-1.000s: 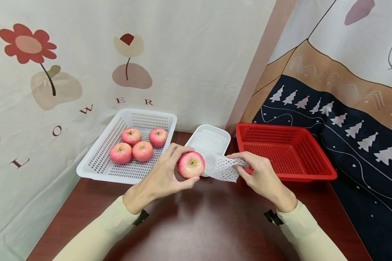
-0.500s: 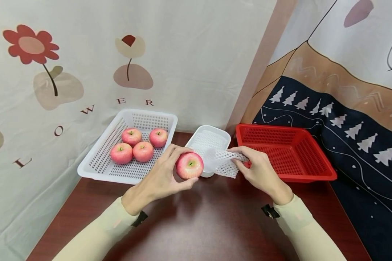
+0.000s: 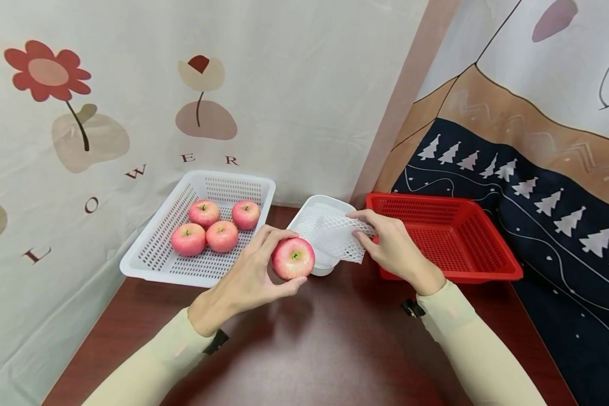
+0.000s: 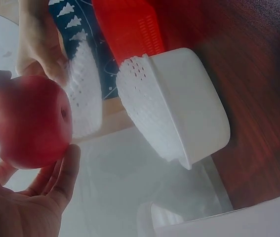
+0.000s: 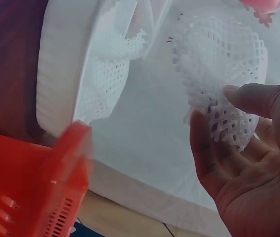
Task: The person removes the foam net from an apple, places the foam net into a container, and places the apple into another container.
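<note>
My left hand (image 3: 251, 277) grips a red-pink apple (image 3: 293, 259), its stem end turned toward me, fingers behind and thumb below. In the left wrist view the apple (image 4: 31, 122) sits between curled fingers and thumb. My right hand (image 3: 393, 248) pinches a white foam fruit net (image 3: 337, 235) by its right end. The right wrist view shows the foam net (image 5: 221, 64) hanging between thumb and fingers. Behind it, a small white tub (image 3: 321, 207) holds more of the same netting. In the head view the held net overlaps this tub.
A white basket (image 3: 141, 265) with several apples (image 3: 222, 236) stands at the back left. The red basket (image 3: 492, 270) is at the back right, close to my right hand. Printed curtains (image 3: 304, 101) hang behind the brown table (image 3: 330, 344).
My right hand has moved up and to the left with the foam net, which now overlaps the tub. My left hand and the apple have shifted only slightly left.
</note>
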The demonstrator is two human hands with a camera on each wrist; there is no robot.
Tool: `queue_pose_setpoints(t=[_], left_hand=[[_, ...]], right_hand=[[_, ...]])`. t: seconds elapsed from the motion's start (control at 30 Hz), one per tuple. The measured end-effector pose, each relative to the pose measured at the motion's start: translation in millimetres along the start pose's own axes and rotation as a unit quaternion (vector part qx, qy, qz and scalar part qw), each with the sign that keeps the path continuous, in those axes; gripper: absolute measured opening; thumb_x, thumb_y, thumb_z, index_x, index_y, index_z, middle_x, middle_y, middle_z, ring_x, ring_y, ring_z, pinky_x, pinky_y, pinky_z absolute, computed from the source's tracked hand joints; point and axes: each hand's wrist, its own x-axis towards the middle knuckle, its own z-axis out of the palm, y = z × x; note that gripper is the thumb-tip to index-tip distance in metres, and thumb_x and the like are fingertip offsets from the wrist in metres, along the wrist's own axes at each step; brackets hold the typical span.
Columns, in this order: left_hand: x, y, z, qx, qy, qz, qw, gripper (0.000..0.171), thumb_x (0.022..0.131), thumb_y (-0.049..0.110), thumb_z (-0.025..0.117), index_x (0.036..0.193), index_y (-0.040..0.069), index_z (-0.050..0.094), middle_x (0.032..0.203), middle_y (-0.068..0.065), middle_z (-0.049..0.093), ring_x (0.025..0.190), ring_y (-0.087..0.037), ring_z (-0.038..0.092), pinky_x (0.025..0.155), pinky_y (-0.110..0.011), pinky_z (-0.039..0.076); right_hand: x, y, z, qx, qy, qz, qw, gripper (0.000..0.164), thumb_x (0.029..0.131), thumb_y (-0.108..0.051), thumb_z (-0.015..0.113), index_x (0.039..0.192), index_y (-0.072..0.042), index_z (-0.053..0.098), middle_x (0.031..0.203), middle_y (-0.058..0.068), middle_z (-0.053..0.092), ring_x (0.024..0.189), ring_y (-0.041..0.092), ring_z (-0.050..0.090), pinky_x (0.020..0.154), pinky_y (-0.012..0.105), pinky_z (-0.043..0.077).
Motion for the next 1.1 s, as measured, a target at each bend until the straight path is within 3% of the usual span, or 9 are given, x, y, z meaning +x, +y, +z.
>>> queue_pose_setpoints(t=[0.2, 0.4, 0.6, 0.7, 1.0, 1.1], left_hand=[[0.7, -1.8, -0.1, -0.003, 0.000, 0.003, 1.0000, 0.078, 0.083, 0.038, 0.102, 0.150, 0.020, 0.066, 0.134, -0.001, 0.068, 0.119, -0.014, 0.070, 0.103, -0.038, 0.063], [0.8, -4.5, 0.4, -0.002, 0.003, 0.009, 1.0000, 0.077, 0.083, 0.038, 0.102, 0.149, 0.020, 0.066, 0.134, 0.000, 0.069, 0.122, -0.014, 0.068, 0.103, -0.038, 0.063], [0.4, -4.5, -0.1, -0.002, 0.000, 0.007, 1.0000, 0.079, 0.083, 0.038, 0.102, 0.150, 0.020, 0.065, 0.135, 0.000, 0.069, 0.124, -0.014, 0.067, 0.104, -0.038, 0.062], [0.4, -4.5, -1.1, 0.000, 0.000, 0.007, 1.0000, 0.079, 0.083, 0.038, 0.102, 0.150, 0.019, 0.065, 0.136, -0.001, 0.069, 0.125, -0.015, 0.067, 0.105, -0.038, 0.061], [-0.1, -4.7, -2.2, 0.004, -0.002, 0.003, 1.0000, 0.080, 0.083, 0.038, 0.102, 0.151, 0.017, 0.065, 0.137, -0.002, 0.069, 0.125, -0.015, 0.067, 0.106, -0.037, 0.061], [-0.8, -5.5, -2.5, 0.005, 0.001, 0.003, 1.0000, 0.080, 0.083, 0.037, 0.103, 0.151, 0.017, 0.065, 0.137, -0.002, 0.069, 0.124, -0.015, 0.068, 0.105, -0.037, 0.061]], right_hand=[[23, 2, -1, -0.011, -0.034, 0.007, 0.999, 0.041, 0.106, -0.006, 0.083, 0.146, -0.003, 0.074, 0.135, 0.020, 0.084, 0.112, 0.034, 0.085, 0.100, 0.053, 0.072], [49, 2, 2, -0.026, -0.066, 0.013, 0.997, 0.037, 0.108, -0.006, 0.080, 0.143, 0.001, 0.073, 0.127, 0.023, 0.085, 0.096, 0.032, 0.082, 0.092, 0.050, 0.073], [74, 1, 8, -0.041, -0.100, 0.038, 0.993, 0.036, 0.110, -0.006, 0.076, 0.145, 0.003, 0.069, 0.133, 0.026, 0.083, 0.111, 0.038, 0.085, 0.101, 0.053, 0.070], [84, 2, 13, -0.044, -0.115, 0.057, 0.991, 0.039, 0.112, -0.007, 0.073, 0.149, 0.001, 0.066, 0.130, 0.026, 0.082, 0.110, 0.039, 0.082, 0.101, 0.053, 0.069], [101, 11, 38, -0.061, -0.173, 0.096, 0.978, 0.043, 0.111, -0.008, 0.072, 0.152, -0.002, 0.061, 0.118, 0.026, 0.078, 0.101, 0.038, 0.074, 0.087, 0.048, 0.065], [103, 14, 45, -0.076, -0.194, 0.109, 0.972, 0.045, 0.111, -0.008, 0.072, 0.154, -0.002, 0.060, 0.123, 0.028, 0.077, 0.108, 0.041, 0.076, 0.091, 0.050, 0.066]])
